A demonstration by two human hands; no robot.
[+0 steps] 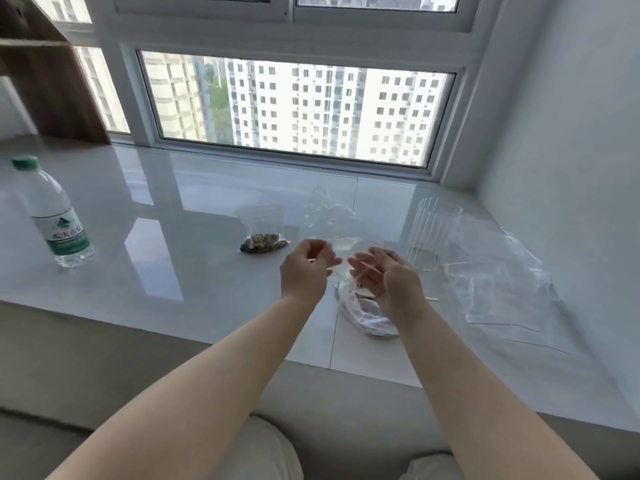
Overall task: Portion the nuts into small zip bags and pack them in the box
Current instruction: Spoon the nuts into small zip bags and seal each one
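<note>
My left hand [306, 271] and my right hand [388, 277] hold a small clear zip bag [341, 249] between them above the white sill, each pinching a side of its top edge. Under my right hand lies the white bag of nuts [363, 315], partly hidden by the wrist. A small zip bag filled with nuts [263, 242] lies on the sill to the left of my hands. A clear plastic box [433, 233] stands to the right, beyond my right hand.
A water bottle [55, 213] with a green cap stands at the far left of the glossy white sill [173, 271]. Loose clear bags [502, 285] lie at the right by the wall. More crumpled clear plastic [329, 213] lies behind my hands. The window runs along the back.
</note>
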